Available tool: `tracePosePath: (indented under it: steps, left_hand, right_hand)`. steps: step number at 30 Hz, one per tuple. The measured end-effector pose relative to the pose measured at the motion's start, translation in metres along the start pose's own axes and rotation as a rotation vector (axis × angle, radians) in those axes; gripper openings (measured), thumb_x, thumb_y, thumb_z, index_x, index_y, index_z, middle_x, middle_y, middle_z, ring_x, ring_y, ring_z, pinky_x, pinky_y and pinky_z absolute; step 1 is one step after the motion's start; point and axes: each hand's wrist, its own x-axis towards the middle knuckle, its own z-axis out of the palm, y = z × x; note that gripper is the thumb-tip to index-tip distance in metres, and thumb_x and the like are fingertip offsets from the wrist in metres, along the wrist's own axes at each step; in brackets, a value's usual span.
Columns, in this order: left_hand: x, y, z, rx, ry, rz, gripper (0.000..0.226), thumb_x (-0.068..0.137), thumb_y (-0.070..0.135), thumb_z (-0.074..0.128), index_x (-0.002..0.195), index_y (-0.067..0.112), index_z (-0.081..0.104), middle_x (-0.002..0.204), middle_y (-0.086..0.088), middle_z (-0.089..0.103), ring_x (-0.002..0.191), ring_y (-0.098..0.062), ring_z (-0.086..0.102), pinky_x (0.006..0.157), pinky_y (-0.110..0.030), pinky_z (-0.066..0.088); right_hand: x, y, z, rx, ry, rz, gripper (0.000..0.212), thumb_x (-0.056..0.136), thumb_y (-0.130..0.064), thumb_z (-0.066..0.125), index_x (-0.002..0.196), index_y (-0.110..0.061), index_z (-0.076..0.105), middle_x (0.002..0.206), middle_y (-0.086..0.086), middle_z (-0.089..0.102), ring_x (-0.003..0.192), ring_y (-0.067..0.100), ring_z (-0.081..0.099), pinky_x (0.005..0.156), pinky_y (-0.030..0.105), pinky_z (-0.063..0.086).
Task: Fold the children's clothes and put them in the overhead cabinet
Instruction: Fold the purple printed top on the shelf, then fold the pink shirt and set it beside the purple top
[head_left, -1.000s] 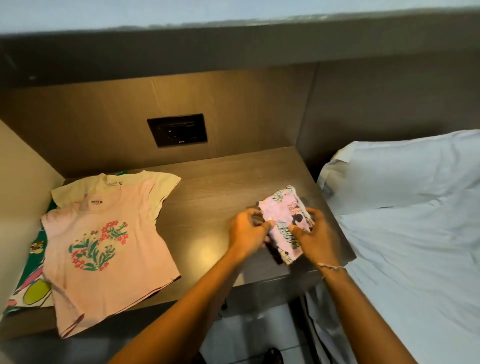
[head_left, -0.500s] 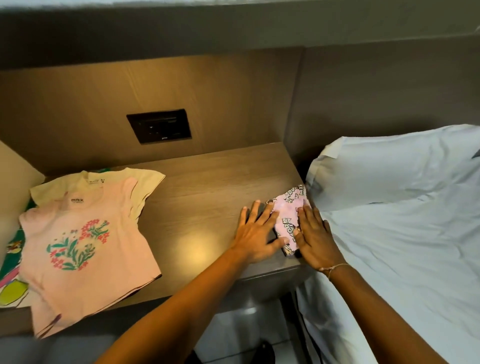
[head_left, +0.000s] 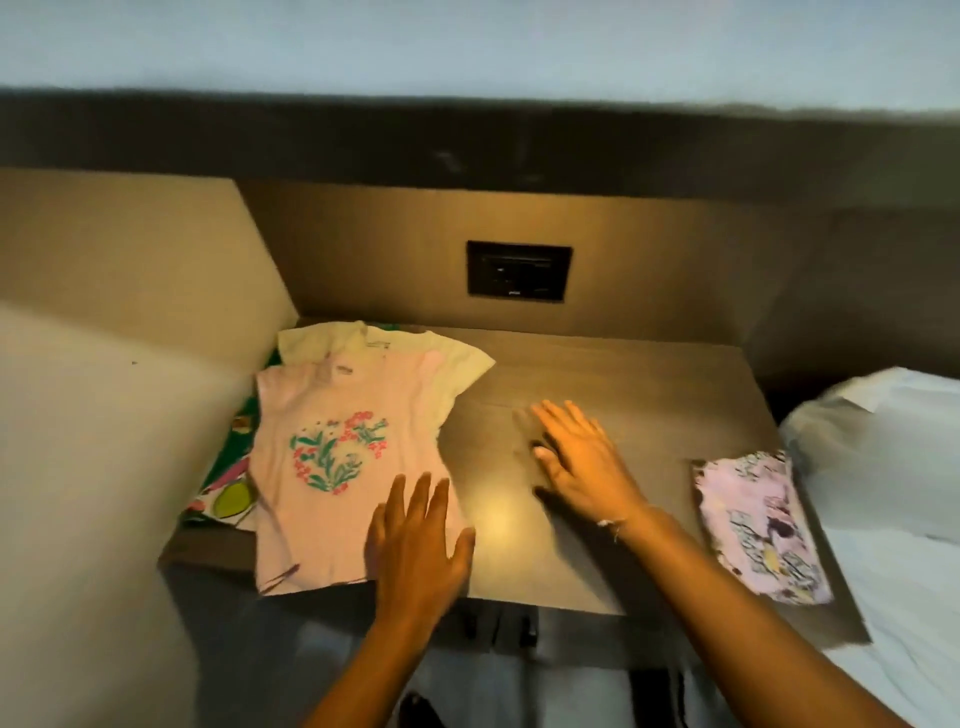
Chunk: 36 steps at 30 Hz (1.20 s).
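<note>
At nine o'clock on the surface (head_left: 597, 374), our empty, spread left hand (head_left: 415, 540) and right hand (head_left: 582, 462) near the pink shirt (head_left: 332, 467): light, limp; we'd pinch its shoulders.

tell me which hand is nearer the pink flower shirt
Left. The left hand lies over the lower right corner of the pink flower shirt. The right hand is open above the bare tabletop, off to the shirt's right.
</note>
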Motion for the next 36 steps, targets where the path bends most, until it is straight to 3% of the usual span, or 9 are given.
tracePosePath:
  steps: [3,7,11,18,23,26,31,33,36]
  left_hand:
    - [-0.014,-0.052,-0.008,-0.082,-0.011,0.068,0.055,0.087,0.056,0.050,0.135,0.031,0.055,0.150,0.004,0.043,0.142,-0.026,0.033,0.111,-0.045,0.029]
    - [-0.021,-0.112,-0.023,-0.166,-0.005,0.084,0.051,0.085,0.055,0.054,0.131,0.035,0.058,0.148,0.012,0.042,0.143,-0.019,0.030,0.117,-0.044,0.019]
    - [-0.035,-0.147,-0.032,-0.219,0.004,0.126,0.066,0.075,0.068,0.062,0.132,0.036,0.055,0.148,0.016,0.040,0.143,-0.010,0.025,0.118,-0.042,0.015]
    - [-0.043,-0.147,-0.033,-0.222,0.084,0.215,0.025,0.083,0.044,0.066,0.096,0.027,0.077,0.129,0.004,0.064,0.125,-0.022,0.055,0.101,-0.049,0.046]
    - [-0.040,-0.137,-0.041,-0.576,0.198,-0.031,0.018,0.083,0.033,0.072,0.097,0.022,0.076,0.115,0.010,0.070,0.118,-0.011,0.060,0.089,-0.028,0.053]
    - [-0.034,-0.129,-0.062,-0.800,0.327,-0.206,0.011,0.086,0.026,0.063,0.095,0.032,0.065,0.104,0.010,0.067,0.098,-0.008,0.065,0.070,-0.011,0.053]
    - [-0.020,-0.118,-0.117,-0.924,0.671,-0.357,0.036,0.093,-0.006,0.050,0.097,0.029,0.059,0.092,0.008,0.064,0.084,0.006,0.062,0.065,-0.007,0.048]
    - [-0.022,-0.113,-0.145,-0.987,0.771,-0.298,0.044,0.090,-0.003,0.048,0.093,0.040,0.060,0.086,0.017,0.066,0.081,0.009,0.062,0.063,-0.005,0.048]
    - [-0.028,-0.105,-0.180,-1.064,0.849,-0.169,0.034,0.081,0.014,0.049,0.098,0.038,0.065,0.087,0.017,0.067,0.080,0.000,0.064,0.061,-0.012,0.052]
  right_hand:
    - [0.080,-0.043,0.016,-0.120,-0.090,-0.234,0.046,0.098,-0.034,0.045,0.142,-0.020,0.045,0.149,0.007,0.043,0.140,0.030,0.034,0.114,0.045,0.030]
    - [0.152,-0.071,0.031,-0.270,-0.187,-0.353,0.043,0.094,-0.032,0.053,0.137,-0.026,0.051,0.143,0.005,0.051,0.131,0.029,0.045,0.107,0.045,0.041]
    - [0.178,-0.081,0.050,-0.317,-0.241,-0.415,0.035,0.093,-0.027,0.053,0.127,-0.028,0.061,0.130,-0.001,0.062,0.117,0.025,0.056,0.095,0.039,0.049]
    - [0.176,-0.078,0.070,-0.204,-0.075,-0.300,0.026,0.092,-0.028,0.052,0.112,-0.028,0.070,0.116,-0.003,0.071,0.102,0.023,0.064,0.083,0.035,0.054]
    - [0.177,-0.081,0.069,-0.106,-0.034,-0.278,0.028,0.093,-0.035,0.048,0.117,-0.026,0.061,0.110,0.004,0.072,0.088,0.028,0.066,0.072,0.032,0.052]
    - [0.175,-0.092,0.064,-0.042,0.055,-0.320,0.024,0.091,-0.036,0.048,0.109,-0.026,0.061,0.104,0.003,0.072,0.085,0.024,0.064,0.079,0.038,0.054]
    - [0.174,-0.108,0.032,0.010,0.269,-0.400,0.013,0.093,-0.018,0.055,0.102,-0.014,0.064,0.097,0.009,0.067,0.086,0.028,0.059,0.073,0.042,0.049]
    - [0.157,-0.110,0.008,0.095,0.396,-0.453,0.013,0.095,-0.019,0.056,0.101,-0.014,0.066,0.092,0.007,0.067,0.083,0.025,0.059,0.071,0.038,0.048]
    - [0.114,-0.101,-0.039,0.241,0.599,-0.527,0.012,0.097,-0.020,0.056,0.103,-0.019,0.066,0.092,-0.003,0.066,0.084,0.012,0.059,0.076,0.024,0.044]
